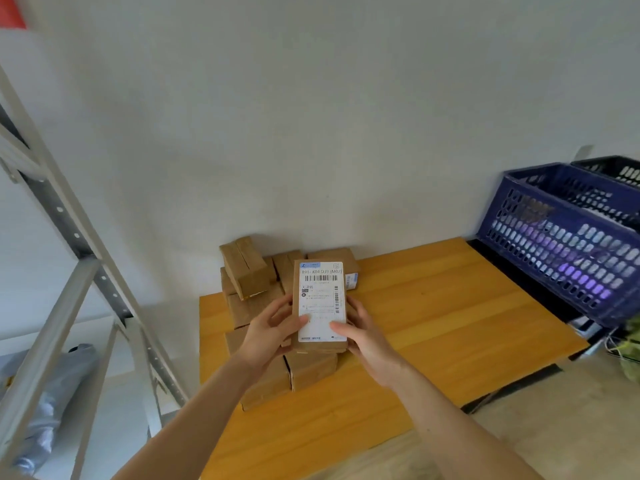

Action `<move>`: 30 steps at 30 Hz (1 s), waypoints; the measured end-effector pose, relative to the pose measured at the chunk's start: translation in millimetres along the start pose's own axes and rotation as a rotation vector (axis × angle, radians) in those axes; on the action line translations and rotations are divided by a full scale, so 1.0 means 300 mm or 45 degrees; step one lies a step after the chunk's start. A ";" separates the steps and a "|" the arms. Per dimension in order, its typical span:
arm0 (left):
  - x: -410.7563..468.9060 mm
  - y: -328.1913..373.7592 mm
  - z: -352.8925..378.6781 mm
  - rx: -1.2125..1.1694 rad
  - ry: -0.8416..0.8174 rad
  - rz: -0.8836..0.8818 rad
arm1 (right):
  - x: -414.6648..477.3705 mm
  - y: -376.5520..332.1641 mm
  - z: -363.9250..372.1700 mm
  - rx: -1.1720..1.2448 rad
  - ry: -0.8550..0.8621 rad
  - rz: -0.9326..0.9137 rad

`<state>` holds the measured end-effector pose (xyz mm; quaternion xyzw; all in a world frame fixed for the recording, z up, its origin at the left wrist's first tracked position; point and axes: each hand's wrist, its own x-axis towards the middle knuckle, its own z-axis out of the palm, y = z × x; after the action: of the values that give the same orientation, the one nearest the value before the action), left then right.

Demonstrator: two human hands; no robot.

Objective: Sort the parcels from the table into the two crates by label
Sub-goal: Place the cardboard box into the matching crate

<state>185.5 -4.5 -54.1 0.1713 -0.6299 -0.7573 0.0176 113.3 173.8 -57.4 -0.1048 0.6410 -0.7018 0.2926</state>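
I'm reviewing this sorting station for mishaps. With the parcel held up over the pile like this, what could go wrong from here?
1. The tilted box atop the parcel stack sits askew; the held parcel could brush it and topple it.
2. The blue crate and black crate stand close together at far right, so a hasty toss may land in the wrong one.

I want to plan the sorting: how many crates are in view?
2: the blue crate stands right of the table; a darker crate sits behind it, partly cut off by the frame edge.
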 end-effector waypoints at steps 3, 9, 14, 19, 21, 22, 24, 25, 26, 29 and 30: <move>0.043 0.011 0.088 0.034 -0.082 -0.007 | -0.027 -0.022 -0.084 -0.006 0.102 -0.003; 0.120 0.029 0.324 0.056 -0.266 0.000 | -0.117 -0.085 -0.285 -0.027 0.263 0.045; 0.170 0.029 0.568 0.093 -0.393 -0.028 | -0.220 -0.122 -0.487 0.021 0.412 0.026; 0.180 0.046 0.856 0.142 -0.493 0.015 | -0.343 -0.185 -0.716 0.069 0.528 -0.077; 0.178 0.048 0.972 0.151 -0.509 0.033 | -0.384 -0.206 -0.816 0.082 0.573 -0.102; 0.176 0.047 1.031 0.160 -0.515 0.039 | -0.404 -0.211 -0.869 0.083 0.589 -0.098; 0.169 0.038 1.156 0.170 -0.520 0.050 | -0.449 -0.219 -0.974 0.071 0.612 -0.091; 0.167 0.031 1.219 0.173 -0.517 0.051 | -0.474 -0.222 -1.027 0.066 0.623 -0.093; 0.162 0.023 1.282 0.175 -0.514 0.053 | -0.497 -0.223 -1.083 0.056 0.633 -0.092; 0.148 -0.014 1.469 0.157 -0.507 0.040 | -0.584 -0.239 -1.245 0.037 0.647 -0.093; 0.141 -0.024 1.527 0.149 -0.507 0.024 | -0.613 -0.246 -1.297 0.041 0.642 -0.096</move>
<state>18.0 421.1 -3.5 0.0132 -0.6654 -0.7382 -0.1100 38.0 600.8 -5.2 0.0544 0.6780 -0.7264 0.0986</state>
